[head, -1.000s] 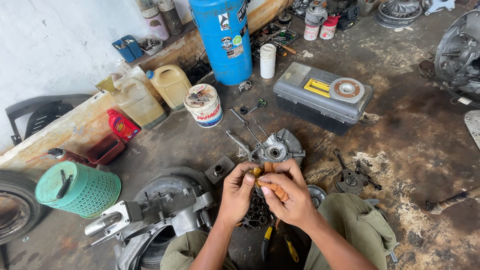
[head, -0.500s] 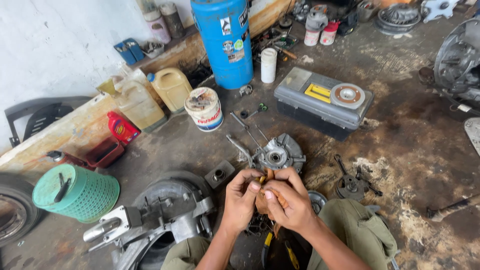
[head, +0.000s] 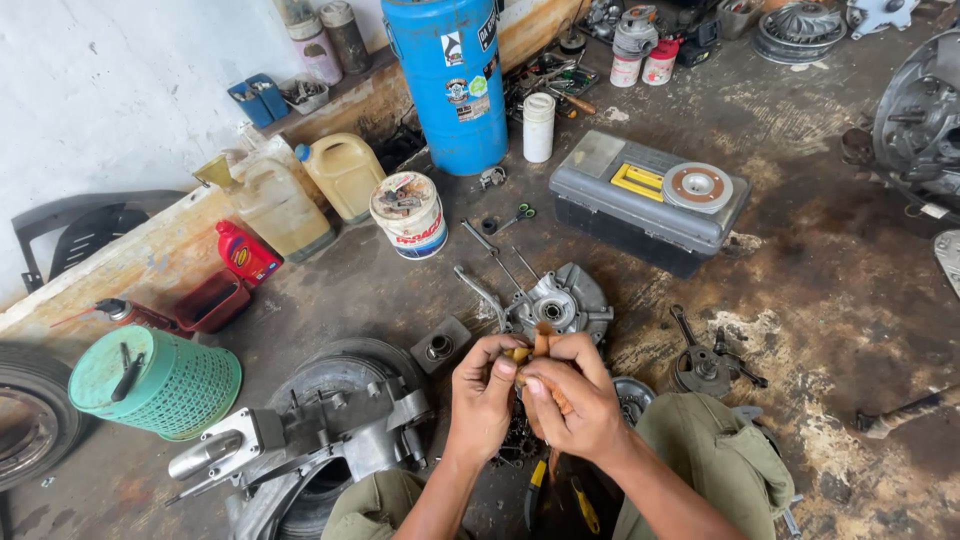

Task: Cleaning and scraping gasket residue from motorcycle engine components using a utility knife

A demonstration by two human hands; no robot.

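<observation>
Two bare forearms, no sleeves anywhere down to the wrists, coming in from around 6 o'clock. No watch, no bracelet, no gloves. Bare left hand [head: 482, 396] and bare right hand [head: 572, 396] with short nails, fingertips looking grubby, kinda smudged. Can't make out any rings. Olive-green cloth trousers [head: 700, 462] on both legs, fabric creased and bunched at the knees, one knee at roughly 5 o'clock, the other at about 7. Looks like a pocket or seam fold on the 5 o'clock leg.

Oily concrete floor [head: 820, 260] — toolbox [head: 645, 205]; blue cylinder [head: 450, 85]; green basket [head: 160, 385].
</observation>
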